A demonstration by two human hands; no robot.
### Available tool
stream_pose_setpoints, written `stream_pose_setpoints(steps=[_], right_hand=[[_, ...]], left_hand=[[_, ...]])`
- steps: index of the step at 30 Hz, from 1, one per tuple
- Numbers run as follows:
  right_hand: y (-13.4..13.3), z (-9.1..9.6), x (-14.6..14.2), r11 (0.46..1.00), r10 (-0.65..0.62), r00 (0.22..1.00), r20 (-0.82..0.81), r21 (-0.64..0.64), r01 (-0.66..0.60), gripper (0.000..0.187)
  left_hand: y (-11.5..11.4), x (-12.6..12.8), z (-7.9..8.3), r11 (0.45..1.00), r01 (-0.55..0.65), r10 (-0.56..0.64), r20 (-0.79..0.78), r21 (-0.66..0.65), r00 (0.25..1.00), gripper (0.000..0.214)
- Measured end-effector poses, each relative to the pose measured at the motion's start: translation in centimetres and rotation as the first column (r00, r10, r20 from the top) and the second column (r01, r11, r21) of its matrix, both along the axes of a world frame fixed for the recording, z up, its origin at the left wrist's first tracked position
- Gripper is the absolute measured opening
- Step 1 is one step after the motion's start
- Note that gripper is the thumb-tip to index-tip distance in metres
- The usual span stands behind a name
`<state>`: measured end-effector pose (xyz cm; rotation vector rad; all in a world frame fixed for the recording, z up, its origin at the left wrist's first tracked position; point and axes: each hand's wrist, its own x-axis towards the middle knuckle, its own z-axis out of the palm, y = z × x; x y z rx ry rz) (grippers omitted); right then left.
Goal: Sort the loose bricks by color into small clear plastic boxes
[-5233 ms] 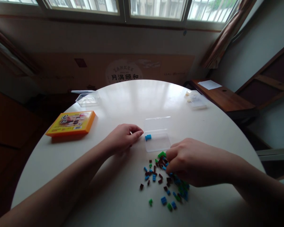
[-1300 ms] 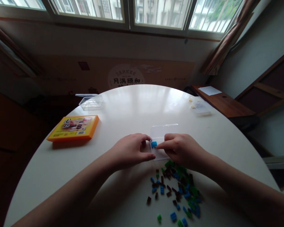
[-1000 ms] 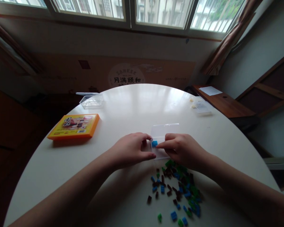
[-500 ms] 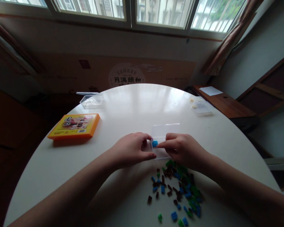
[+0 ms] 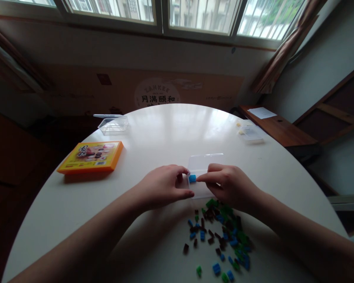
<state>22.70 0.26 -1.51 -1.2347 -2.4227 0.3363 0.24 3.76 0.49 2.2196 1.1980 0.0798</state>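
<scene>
A small clear plastic box (image 5: 202, 192) lies on the table with its lid (image 5: 206, 160) folded back, away from me. Several blue toy bricks (image 5: 192, 178) sit together inside, at its left end. My left hand (image 5: 164, 185) grips that end, index finger at the far corner and thumb along the near side. From the right, my right hand (image 5: 231, 182) reaches over the box. Its index finger is stretched out and its tip touches the blue bricks, while the other fingers are bent. Nearer me lies a loose scatter of green, brown and blue bricks (image 5: 216, 269), partly shaded by my right forearm.
On the left of the round white table (image 5: 153, 137) lies an orange and yellow flat box (image 5: 91, 156). Behind it stands an open clear container (image 5: 113, 125). Another clear box (image 5: 251, 133) with small yellowish pieces beside it is at the far right.
Both hands keep almost the same place. The right index finger stays against the blue bricks in the box. The view has shifted very slightly.
</scene>
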Motion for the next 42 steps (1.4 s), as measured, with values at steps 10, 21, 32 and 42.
stream_pose_setpoints(steps=[10, 21, 32, 42], right_hand=[[0.03, -0.05, -0.13, 0.999, -0.021, 0.998, 0.06, -0.028, 0.023, 0.033], [0.09, 0.15, -0.56, 0.999, -0.03, 0.995, 0.095, -0.033, 0.034, 0.026], [0.0, 0.37, -0.27, 0.999, -0.035, 0.997, 0.064, -0.005, 0.035, 0.029], [-0.11, 0.36, 0.28, 0.998, -0.033, 0.999, -0.004, 0.049, 0.033, 0.026]], left_hand=[[-0.04, 0.01, 0.05, 1.0, -0.002, 0.002, -0.005, -0.003, 1.0, 0.049], [0.19, 0.04, -0.09, 1.0, 0.011, -0.011, 0.003, 0.0, 1.0, 0.047], [0.02, -0.04, -0.02, 1.0, 0.007, -0.007, 0.009, 0.01, 1.0, 0.051], [-0.31, -0.87, 0.85, 0.995, -0.043, 0.044, 0.008, -0.092, 0.999, 0.06]])
